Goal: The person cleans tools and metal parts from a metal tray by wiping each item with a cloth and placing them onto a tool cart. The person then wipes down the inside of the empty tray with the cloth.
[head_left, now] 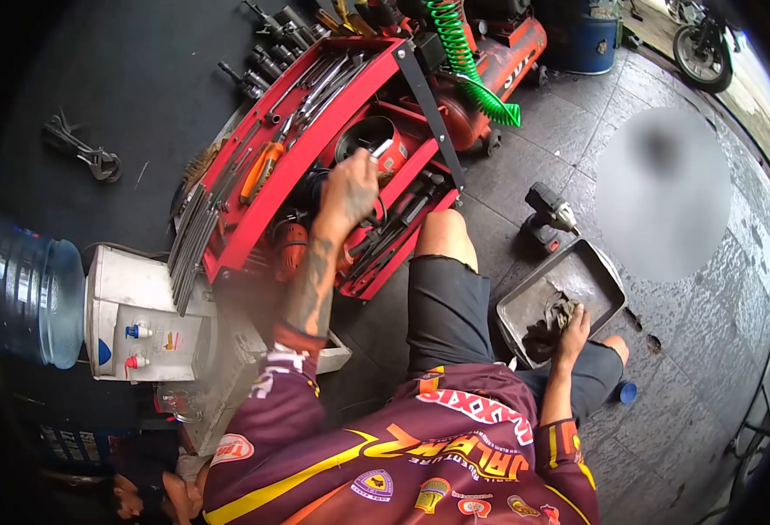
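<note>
My left hand (350, 191) reaches over the red tool cart (315, 131), its fingers closed on a small pale, stick-like piece (383, 149) whose kind I cannot make out. Just beyond it is a round red can (393, 157) on the cart's middle shelf. At the right, my right hand (575, 334) is closed on a crumpled, dirty grey rag (560, 313) in a shallow metal tray (608, 284). Dark, greasy material, not clear in kind, lies under the rag. A cordless impact wrench (549, 214) stands on the floor by the tray's far corner.
Wrenches (328, 83) and an orange-handled screwdriver (262, 172) lie on the cart's top. Behind it stands a red compressor (499, 83) with a green coiled hose (455, 48). A water dispenser (144, 324) is at left; another person (161, 490) is at lower left. A blue cap (627, 392) lies at right.
</note>
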Available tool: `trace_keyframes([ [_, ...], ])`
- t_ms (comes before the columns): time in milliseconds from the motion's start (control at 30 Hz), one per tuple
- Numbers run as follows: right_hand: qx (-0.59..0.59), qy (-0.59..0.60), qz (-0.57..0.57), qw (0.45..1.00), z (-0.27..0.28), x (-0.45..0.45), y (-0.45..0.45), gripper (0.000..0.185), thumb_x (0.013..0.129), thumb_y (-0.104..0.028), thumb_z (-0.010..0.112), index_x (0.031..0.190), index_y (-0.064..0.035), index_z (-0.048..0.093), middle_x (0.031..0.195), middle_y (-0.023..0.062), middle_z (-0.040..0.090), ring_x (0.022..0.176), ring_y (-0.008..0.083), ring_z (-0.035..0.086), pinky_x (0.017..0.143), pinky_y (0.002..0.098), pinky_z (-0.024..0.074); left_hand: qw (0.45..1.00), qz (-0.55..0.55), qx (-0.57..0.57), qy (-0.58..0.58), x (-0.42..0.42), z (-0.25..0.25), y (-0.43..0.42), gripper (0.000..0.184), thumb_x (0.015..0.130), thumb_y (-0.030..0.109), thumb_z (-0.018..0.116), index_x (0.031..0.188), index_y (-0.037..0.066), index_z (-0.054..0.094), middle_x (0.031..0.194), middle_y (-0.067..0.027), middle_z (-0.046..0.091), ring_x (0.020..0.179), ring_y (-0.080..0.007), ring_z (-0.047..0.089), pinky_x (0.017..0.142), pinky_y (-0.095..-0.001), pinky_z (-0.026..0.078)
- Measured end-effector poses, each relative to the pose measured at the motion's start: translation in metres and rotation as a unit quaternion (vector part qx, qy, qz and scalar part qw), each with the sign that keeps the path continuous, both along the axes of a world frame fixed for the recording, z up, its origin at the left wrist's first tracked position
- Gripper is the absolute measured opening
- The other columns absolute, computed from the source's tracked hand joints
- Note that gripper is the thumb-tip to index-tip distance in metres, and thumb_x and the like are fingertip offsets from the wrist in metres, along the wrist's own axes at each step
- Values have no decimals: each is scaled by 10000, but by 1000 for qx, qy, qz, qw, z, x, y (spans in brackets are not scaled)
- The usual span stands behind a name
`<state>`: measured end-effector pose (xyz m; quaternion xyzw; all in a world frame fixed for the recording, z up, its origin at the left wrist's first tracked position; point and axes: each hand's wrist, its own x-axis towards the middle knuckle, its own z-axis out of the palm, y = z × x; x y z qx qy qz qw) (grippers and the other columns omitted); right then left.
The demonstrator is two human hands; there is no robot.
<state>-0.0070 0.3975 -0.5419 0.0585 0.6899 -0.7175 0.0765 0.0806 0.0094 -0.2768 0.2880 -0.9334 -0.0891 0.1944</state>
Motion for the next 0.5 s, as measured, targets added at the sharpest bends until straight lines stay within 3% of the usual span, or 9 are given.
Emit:
trace_keyframes([
  [67, 20, -5, -9, 1000, -3, -6, 4, 335, 964, -284, 423, 909, 19, 556, 768, 65, 557, 713, 142, 486, 684, 291, 413, 993, 45, -48, -98, -12, 1, -33, 322, 917, 282, 396, 934, 8, 563, 869, -280, 612, 865, -456, 580, 779, -529, 449],
  [133, 30, -6, -61, 998, -16, -12, 8, 354, 957, -293, 434, 971, 33, 571, 855, 94, 611, 787, 161, 543, 732, 313, 431, 989, 42, -49, -133, -24, -24, -85, 325, 893, 277, 429, 880, 7, 610, 848, -292, 610, 860, -444, 595, 779, -530, 458],
  [200, 132, -12, -70, 989, 1, -12, 13, 414, 958, -333, 421, 991, 49, 576, 929, 156, 633, 845, 255, 574, 800, 352, 434, 982, -13, -120, -147, -30, -46, -123, 355, 871, 298, 461, 807, -11, 623, 794, -281, 614, 823, -444, 605, 739, -528, 472],
  [233, 139, 26, -95, 985, -17, -15, 19, 448, 958, -370, 411, 1016, 47, 566, 974, 190, 620, 890, 302, 567, 835, 371, 421, 980, 13, -108, -166, -34, -42, -117, 371, 864, 314, 481, 772, -13, 629, 778, -287, 610, 817, -441, 608, 730, -523, 476],
  [300, 132, -20, -208, 969, -18, -20, 28, 494, 961, -414, 382, 1102, 41, 513, 1055, 217, 585, 983, 327, 544, 875, 387, 401, 973, 30, -129, -192, -37, -47, -127, 410, 876, 348, 479, 998, -30, 578, 885, -297, 610, 884, -450, 591, 760, -514, 465],
  [367, 108, -7, -288, 951, -30, -28, 42, 545, 944, -427, 407, 1218, 44, 422, 1153, 265, 524, 1054, 380, 518, 917, 399, 387, 991, -22, -103, -77, -29, -24, -87, 411, 883, 339, 503, 1122, 5, 536, 1050, -224, 594, 947, -403, 575, 812, -455, 453],
  [467, 136, -12, -307, 942, -25, -32, 39, 542, 915, -327, 481, 1280, 45, 332, 1191, 290, 492, 1130, 395, 481, 955, 403, 367, 997, -72, 12, 34, -8, 22, 21, 298, 929, 243, 480, 1109, 26, 576, 946, -116, 603, 778, -207, 579, 699, -318, 454],
  [500, 170, 19, -272, 947, -33, -33, 37, 511, 909, -289, 477, 1282, 32, 339, 1191, 290, 496, 1116, 399, 496, 943, 406, 378, 980, -161, 27, 115, -1, 23, 42, 266, 935, 189, 473, 1109, 18, 579, 955, -96, 612, 773, -171, 568, 684, -293, 450],
])
